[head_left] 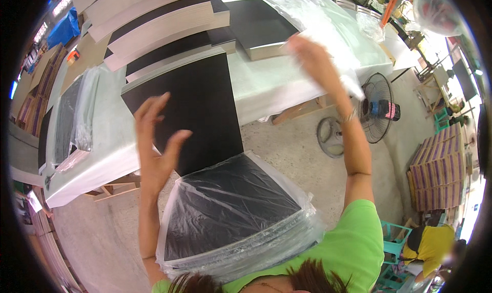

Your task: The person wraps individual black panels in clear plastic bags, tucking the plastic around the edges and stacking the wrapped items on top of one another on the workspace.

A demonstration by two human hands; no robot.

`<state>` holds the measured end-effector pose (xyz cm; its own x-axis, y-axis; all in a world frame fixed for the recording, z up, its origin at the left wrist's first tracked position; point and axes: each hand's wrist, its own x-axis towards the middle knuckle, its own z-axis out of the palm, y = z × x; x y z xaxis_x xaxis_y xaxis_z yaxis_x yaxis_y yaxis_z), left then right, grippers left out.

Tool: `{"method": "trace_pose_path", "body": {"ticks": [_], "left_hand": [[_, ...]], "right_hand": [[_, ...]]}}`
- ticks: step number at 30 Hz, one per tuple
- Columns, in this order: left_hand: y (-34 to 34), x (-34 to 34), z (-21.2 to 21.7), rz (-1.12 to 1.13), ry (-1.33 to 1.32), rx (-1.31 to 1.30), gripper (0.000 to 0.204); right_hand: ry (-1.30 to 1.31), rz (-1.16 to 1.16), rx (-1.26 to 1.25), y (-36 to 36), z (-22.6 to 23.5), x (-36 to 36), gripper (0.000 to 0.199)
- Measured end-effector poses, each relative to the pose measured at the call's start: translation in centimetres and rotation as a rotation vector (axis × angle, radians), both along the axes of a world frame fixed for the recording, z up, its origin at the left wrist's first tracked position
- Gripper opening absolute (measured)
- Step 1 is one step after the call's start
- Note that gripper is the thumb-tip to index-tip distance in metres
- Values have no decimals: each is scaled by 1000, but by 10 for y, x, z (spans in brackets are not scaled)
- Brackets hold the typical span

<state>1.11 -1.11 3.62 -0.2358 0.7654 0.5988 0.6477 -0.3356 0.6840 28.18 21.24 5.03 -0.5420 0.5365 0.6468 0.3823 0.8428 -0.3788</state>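
Observation:
My left hand is open, its fingers apart, over the left part of a black square board. Whether it touches the board is hard to tell. That board lies at the near table edge, in front of pale-edged stacks of similar boards. Close to me sits a pile of black boards wrapped in clear plastic, meeting the bare board's near edge. My right hand is raised at the right, beside a lower board stack and crumpled clear plastic film. Motion blurs its fingers, so any hold on the film is unclear.
The pale-covered table runs across in front of me. More plastic-wrapped boards lie at its left end. A standing fan and a striped stack of cartons stand right. A person in yellow is at lower right.

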Motion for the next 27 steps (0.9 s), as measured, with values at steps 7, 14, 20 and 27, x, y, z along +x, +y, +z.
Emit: {"method": "trace_pose_path", "body": {"ticks": [7,14,20,27], "left_hand": [[14,40,-30,-619,31,-270,39],[10,-31,-56,-293,178,-464,15],[9,-19,-40,-217,7,-303,27],[8,15,-21,-194,-204,-384,26]], "right_hand": [[-51,541,-391,-150,50,-39,15],[65,-167,-319,-107,36,32,9],[-277,-534,107,-91,-8,21,41],[-111,350,-296,-148,-46,-85,65]]}}
